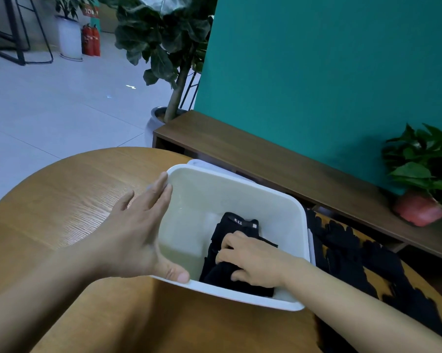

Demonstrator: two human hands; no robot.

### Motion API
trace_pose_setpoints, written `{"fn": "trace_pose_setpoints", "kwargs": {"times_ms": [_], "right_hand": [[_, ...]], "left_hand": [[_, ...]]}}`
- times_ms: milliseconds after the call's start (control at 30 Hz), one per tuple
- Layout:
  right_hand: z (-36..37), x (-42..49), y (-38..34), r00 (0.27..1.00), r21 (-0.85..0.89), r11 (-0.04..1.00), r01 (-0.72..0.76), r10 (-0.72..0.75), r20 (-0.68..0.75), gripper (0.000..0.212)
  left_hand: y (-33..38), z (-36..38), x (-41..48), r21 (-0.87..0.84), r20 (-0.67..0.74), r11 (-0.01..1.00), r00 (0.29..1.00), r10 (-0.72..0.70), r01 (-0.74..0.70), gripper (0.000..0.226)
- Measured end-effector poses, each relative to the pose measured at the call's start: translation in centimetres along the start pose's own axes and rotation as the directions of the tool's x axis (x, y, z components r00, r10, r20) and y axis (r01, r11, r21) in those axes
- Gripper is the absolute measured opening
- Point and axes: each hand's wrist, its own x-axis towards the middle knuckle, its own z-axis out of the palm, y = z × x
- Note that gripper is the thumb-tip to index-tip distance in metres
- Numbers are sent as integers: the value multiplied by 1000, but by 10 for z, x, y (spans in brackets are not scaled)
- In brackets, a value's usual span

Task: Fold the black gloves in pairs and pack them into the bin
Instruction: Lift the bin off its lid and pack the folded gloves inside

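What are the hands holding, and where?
The right hand grips the folded gloves at their middle. The left hand just rests against the rim of the bin.

left hand [136, 233] flat against white bin [286, 207] wall; right hand [253, 261] gripping folded black gloves [240, 228] inside.

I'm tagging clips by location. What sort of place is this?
Probably an office lobby or lounge rather than a home: a wide tiled floor with two red fire extinguishers standing by a large white planter, a teal partition wall behind a low wooden shelf, and a big potted tree.
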Motion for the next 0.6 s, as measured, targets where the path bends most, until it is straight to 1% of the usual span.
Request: {"fn": "trace_pose_setpoints", "kwargs": {"times_ms": [100,200,300,367,433,500,600], "right_hand": [[0,-2,-1,1000,-12,1000,-3,3,-3,50],[-10,-14,0,996,13,1000,-22,23,-85,60],[-20,-32,0,978,12,999,-30,32,-207,56],[-21,-42,-4,971,28,998,-59,64,-232,50],[-18,-48,-9,979,28,993,-116,119,-164,49],[-14,-49,-11,981,34,983,-182,184,-65,53],[-11,-44,-10,974,82,971,-225,223,37,60]], "left_hand": [[2,-2,0,8,19,1000,1000,-9,9,162],[4,-3,-1,1,18,1000,1000,-11,11,160],[4,-3,-2,-1,29,1000,999,-19,19,159],[5,-4,-2,1,25,1000,999,-20,20,160],[4,-3,-3,6,24,1000,999,-21,21,160],[5,-2,-4,2,22,1000,1000,-13,13,157],[5,0,-4,-17,11,1000,1000,-11,11,158]]}}
